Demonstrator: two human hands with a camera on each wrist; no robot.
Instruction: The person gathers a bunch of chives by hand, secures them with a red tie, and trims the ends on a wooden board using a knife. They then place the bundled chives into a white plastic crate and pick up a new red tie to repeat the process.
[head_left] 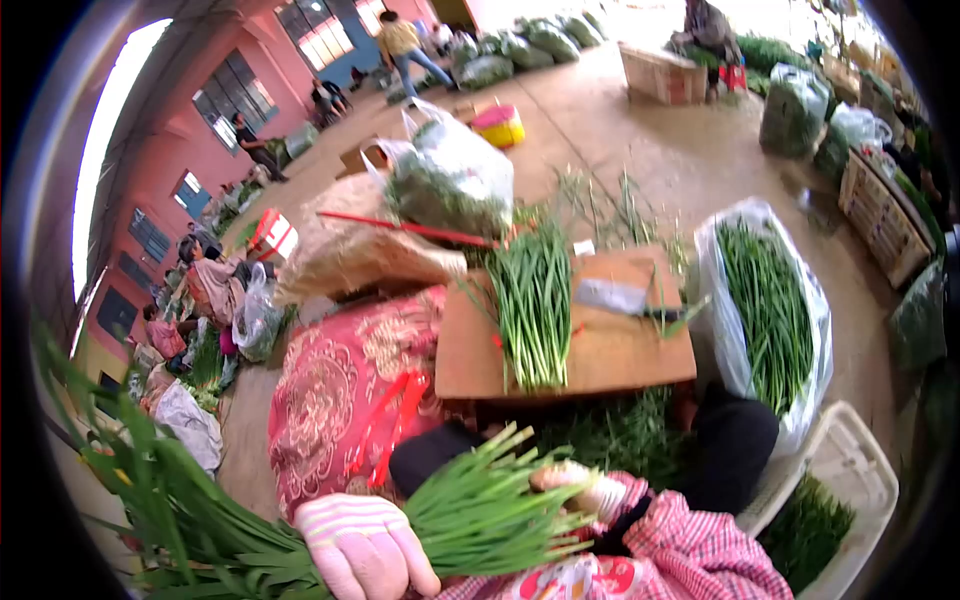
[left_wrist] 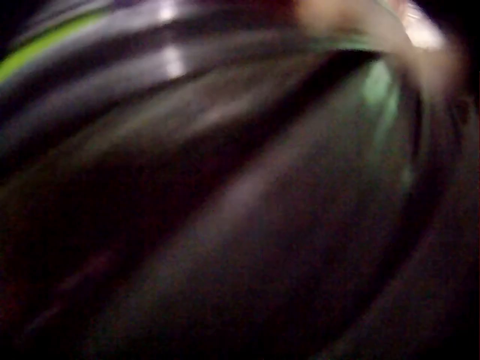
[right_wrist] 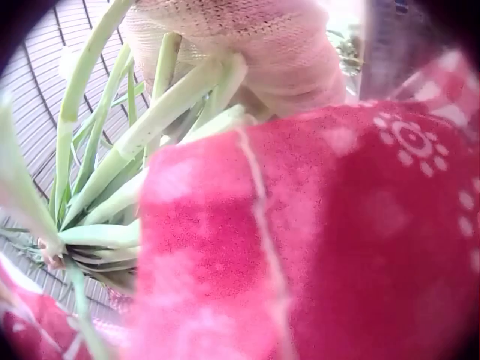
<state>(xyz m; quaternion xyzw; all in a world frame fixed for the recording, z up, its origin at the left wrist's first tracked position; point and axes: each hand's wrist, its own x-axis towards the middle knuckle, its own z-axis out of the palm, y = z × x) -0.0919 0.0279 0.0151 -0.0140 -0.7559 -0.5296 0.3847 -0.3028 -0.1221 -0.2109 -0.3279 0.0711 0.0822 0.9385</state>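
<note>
In the head view my left hand (head_left: pixel 365 545), in a pink-and-white striped glove, grips a thick bunch of long green leafy stalks (head_left: pixel 480 510). Its leaves trail to the lower left, and the cut-looking pale ends point right. My right hand (head_left: pixel 585 490), also gloved, is at those ends with its fingers curled. The right wrist view shows pale stems (right_wrist: pixel 142 142) running in under the glove, while a red patterned cloth (right_wrist: pixel 225 240) covers much of that view. The left wrist view is dark and blurred.
Ahead is a brown board (head_left: pixel 630 350) bearing another stalk bunch (head_left: pixel 535 310) and a broad-bladed knife (head_left: pixel 610 295). A plastic bag of greens (head_left: pixel 735 310) stands right, above a white crate (head_left: pixel 870 460). Patterned red fabric (head_left: pixel 345 370) lies left. Several people sit or stand farther off.
</note>
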